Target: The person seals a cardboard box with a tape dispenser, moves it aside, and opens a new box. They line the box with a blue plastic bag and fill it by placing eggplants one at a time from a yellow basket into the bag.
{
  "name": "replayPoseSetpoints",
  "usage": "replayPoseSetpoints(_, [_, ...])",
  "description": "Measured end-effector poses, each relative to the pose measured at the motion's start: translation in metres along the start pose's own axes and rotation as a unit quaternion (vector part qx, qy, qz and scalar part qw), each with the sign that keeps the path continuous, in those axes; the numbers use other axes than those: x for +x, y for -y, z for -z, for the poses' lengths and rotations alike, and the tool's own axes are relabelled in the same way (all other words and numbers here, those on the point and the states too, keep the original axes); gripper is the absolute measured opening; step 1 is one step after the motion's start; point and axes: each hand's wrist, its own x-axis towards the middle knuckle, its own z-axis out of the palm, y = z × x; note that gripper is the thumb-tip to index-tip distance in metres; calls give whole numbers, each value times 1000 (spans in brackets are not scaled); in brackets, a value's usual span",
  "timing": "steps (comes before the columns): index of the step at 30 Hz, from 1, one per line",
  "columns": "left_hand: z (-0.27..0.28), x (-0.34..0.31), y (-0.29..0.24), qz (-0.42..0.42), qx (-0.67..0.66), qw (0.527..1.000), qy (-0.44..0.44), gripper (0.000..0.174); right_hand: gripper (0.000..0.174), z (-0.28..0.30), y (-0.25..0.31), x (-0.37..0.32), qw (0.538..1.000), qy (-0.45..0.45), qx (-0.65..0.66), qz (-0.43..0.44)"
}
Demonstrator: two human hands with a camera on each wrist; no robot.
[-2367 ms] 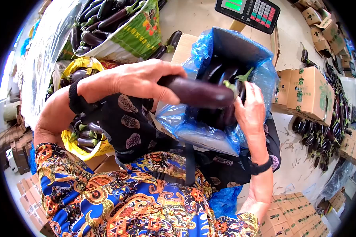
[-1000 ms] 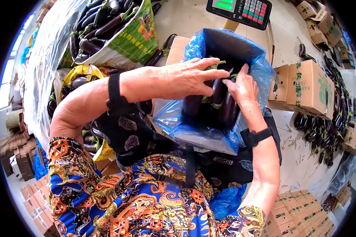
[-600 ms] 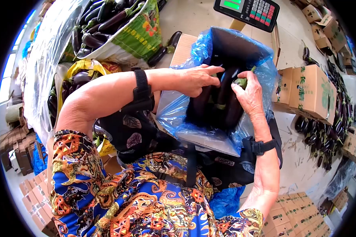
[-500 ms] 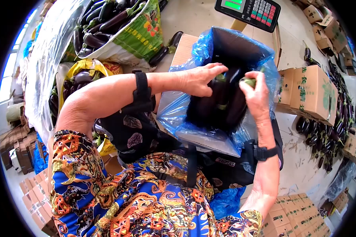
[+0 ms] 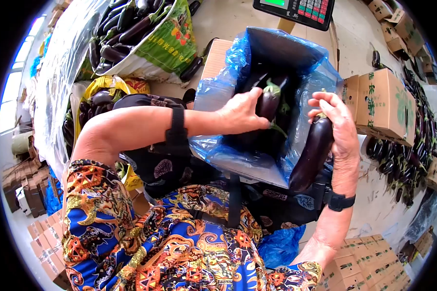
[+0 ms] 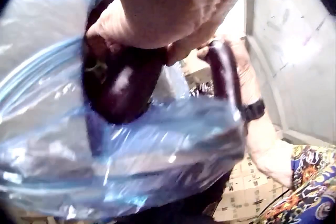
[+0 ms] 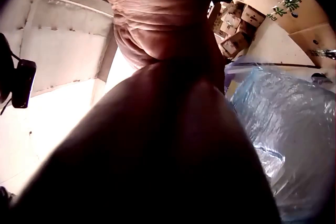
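Note:
My right hand (image 5: 342, 128) grips a dark purple eggplant (image 5: 311, 155) near its stem end, with the blunt end hanging down over the box's right side. That eggplant fills the lower part of the right wrist view as a dark shape. Inside the carton (image 5: 289, 46), lined with blue plastic, my left hand (image 5: 240, 114) holds another eggplant (image 5: 269, 104), its green cap pointing up between thumb and fingers. The left wrist view shows the fingers curled over this eggplant (image 6: 126, 87). More eggplants lie in shadow at the bottom of the box.
A scale display (image 5: 296, 9) stands behind the box. To the left are a large sack (image 5: 172, 48) full of eggplants and a yellow bag (image 5: 124, 85) with more. A closed carton (image 5: 386, 106) and an eggplant pile (image 5: 398, 167) lie to the right.
My right hand has lifted its eggplant out of the box and moved right. My left hand, loosely spread over the eggplants before, now grips one and tilts its cap up.

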Motion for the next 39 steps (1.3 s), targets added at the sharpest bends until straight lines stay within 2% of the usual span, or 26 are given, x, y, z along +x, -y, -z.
replayPoseSetpoints(2, [23,-6,-18,-117,-92,989,10,74,27,-1,0,-1,1000,-8,8,-24])
replayPoseSetpoints(4, [55,-13,-44,-177,-66,981,33,84,29,1,-1,0,999,-10,13,-35])
replayPoseSetpoints(6, [76,-19,-61,-188,-48,980,40,85,32,2,0,4,999,23,-17,-21])
replayPoseSetpoints(8, [82,-17,-61,-172,-98,980,36,76,35,1,3,10,993,88,-75,13])
replayPoseSetpoints(11, [77,-9,-45,-109,-185,976,38,69,38,-15,24,14,990,73,-117,6])
replayPoseSetpoints(15, [56,-12,-21,-24,-457,884,92,70,40,-26,26,17,981,83,-174,6])
replayPoseSetpoints(18, [39,-18,-10,-8,-545,830,118,71,51,-27,24,16,964,118,-235,-34])
replayPoseSetpoints(19, [35,-20,-8,-13,-529,842,106,69,56,-28,18,15,960,133,-244,-25])
replayPoseSetpoints(21, [31,-19,-13,-10,-581,808,95,65,67,-37,13,11,939,147,-309,-33])
replayPoseSetpoints(22, [30,-18,-18,-8,-607,789,90,63,69,-44,16,11,923,171,-338,-69])
replayPoseSetpoints(23, [32,-16,-22,-18,-623,776,91,56,67,-47,10,11,924,169,-339,-59])
replayPoseSetpoints(26, [30,-7,-12,-23,-605,794,61,59,54,-64,15,6,916,182,-357,-32])
replayPoseSetpoints(28, [24,-13,-5,18,-617,783,77,57,44,-72,17,2,907,185,-379,4])
replayPoseSetpoints(31, [20,-21,1,37,-588,805,67,58,49,-76,-6,8,849,194,-489,35])
replayPoseSetpoints(34, [16,-14,19,11,-423,906,6,55,53,-77,-18,15,846,215,-486,39])
replayPoseSetpoints(35, [13,-14,22,62,-523,850,9,46,54,-81,-20,14,834,222,-501,62])
replayPoseSetpoints(36, [15,-15,21,53,-556,830,10,42,56,-89,-23,8,812,191,-544,89])
replayPoseSetpoints(38, [19,-16,19,39,-618,785,17,35,60,-99,-22,9,819,161,-549,33])
replayPoseSetpoints(39, [20,-15,15,14,-619,785,4,29,61,-98,-22,10,823,156,-545,43])
